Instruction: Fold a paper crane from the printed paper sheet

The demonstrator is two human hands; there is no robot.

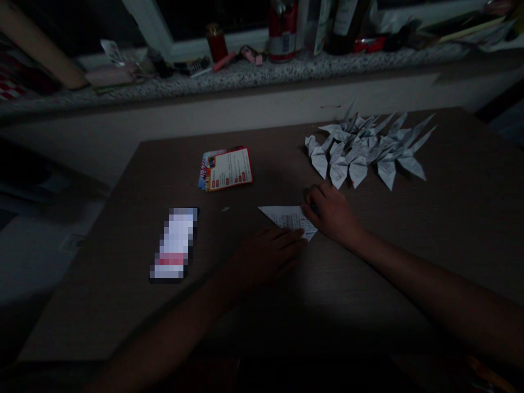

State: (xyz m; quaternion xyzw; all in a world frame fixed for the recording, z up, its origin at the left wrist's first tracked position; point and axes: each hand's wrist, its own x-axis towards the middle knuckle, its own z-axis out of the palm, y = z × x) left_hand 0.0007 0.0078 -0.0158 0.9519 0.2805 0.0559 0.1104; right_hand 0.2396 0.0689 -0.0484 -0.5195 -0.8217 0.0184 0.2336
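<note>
A folded triangle of printed paper lies on the table in front of me, one sharp corner pointing left. My left hand rests across its lower edge with the fingers stretched out flat, covering part of the sheet. At the paper's right end, my right hand has its fingers curled in and closed on the edge. Just beyond that hand stands a cluster of folded paper cranes, made of similar printed paper with pointed wings and tails.
On the dark wooden table, a phone with a blurred lit screen lies at left, and a small stack of printed cards behind it. Bottles, a red can and small items crowd the speckled stone windowsill.
</note>
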